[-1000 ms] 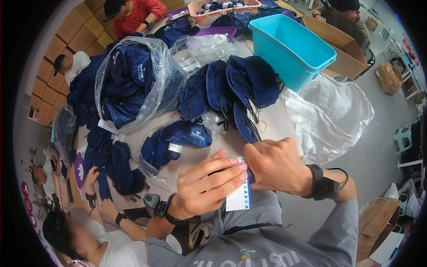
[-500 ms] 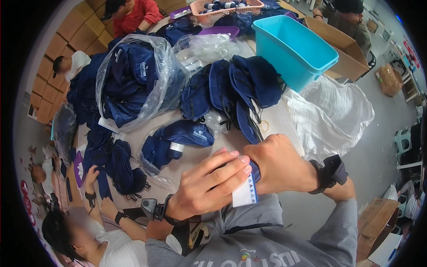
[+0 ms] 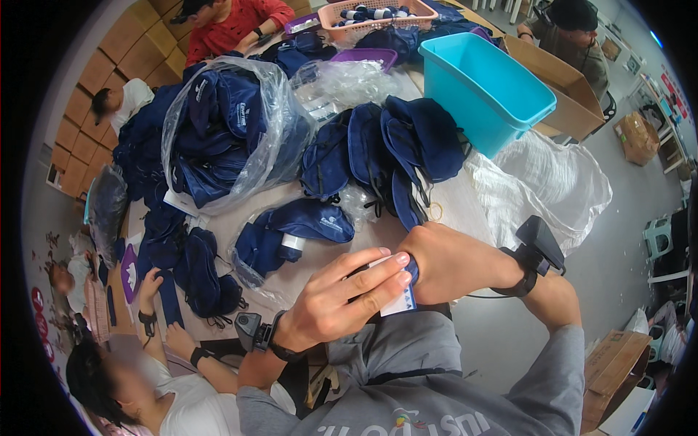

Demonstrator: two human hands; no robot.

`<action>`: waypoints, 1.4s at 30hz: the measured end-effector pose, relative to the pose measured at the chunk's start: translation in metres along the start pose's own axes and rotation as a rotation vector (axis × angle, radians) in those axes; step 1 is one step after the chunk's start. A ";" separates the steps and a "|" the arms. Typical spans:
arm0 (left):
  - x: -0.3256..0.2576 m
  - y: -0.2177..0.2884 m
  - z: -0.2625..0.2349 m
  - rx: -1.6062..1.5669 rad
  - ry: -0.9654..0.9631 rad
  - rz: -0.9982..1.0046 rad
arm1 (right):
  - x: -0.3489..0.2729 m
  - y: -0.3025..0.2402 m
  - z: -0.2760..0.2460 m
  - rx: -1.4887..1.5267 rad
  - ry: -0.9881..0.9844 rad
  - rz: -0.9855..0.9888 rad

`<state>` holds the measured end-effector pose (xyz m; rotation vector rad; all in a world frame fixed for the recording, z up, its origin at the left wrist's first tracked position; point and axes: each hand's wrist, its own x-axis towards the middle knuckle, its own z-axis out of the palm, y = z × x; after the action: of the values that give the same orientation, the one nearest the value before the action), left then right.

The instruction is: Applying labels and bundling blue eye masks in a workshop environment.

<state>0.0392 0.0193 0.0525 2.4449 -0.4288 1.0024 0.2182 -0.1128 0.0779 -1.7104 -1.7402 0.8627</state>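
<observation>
Both hands (image 3: 392,280) closed, gripping white card (image 3: 399,299)

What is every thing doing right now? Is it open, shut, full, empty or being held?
Left hand: closed on the white card, fingers on top.
Right hand: closed in a fist around the small navy item.
White card: held between both hands.
Small navy item: mostly hidden, gripped.
Teal bin: open; contents cannot be seen.
Clear plastic bag: full of navy pouches.
Pink basket: holding items.
</observation>
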 end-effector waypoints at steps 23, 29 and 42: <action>-0.017 0.000 -0.024 -0.593 -0.020 -0.999 | 0.033 -0.015 0.028 -0.976 0.367 -0.642; -0.026 -0.001 -0.021 -0.692 -0.045 -0.980 | 0.048 0.002 0.005 -0.489 0.153 -0.591; -0.039 0.014 -0.037 -0.774 0.095 -1.178 | 0.212 0.106 -0.157 -0.369 1.301 -0.317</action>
<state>-0.0150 0.0307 0.0519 1.4784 0.5423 0.3036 0.3978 0.1079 0.0870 -1.5067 -1.1437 -0.6777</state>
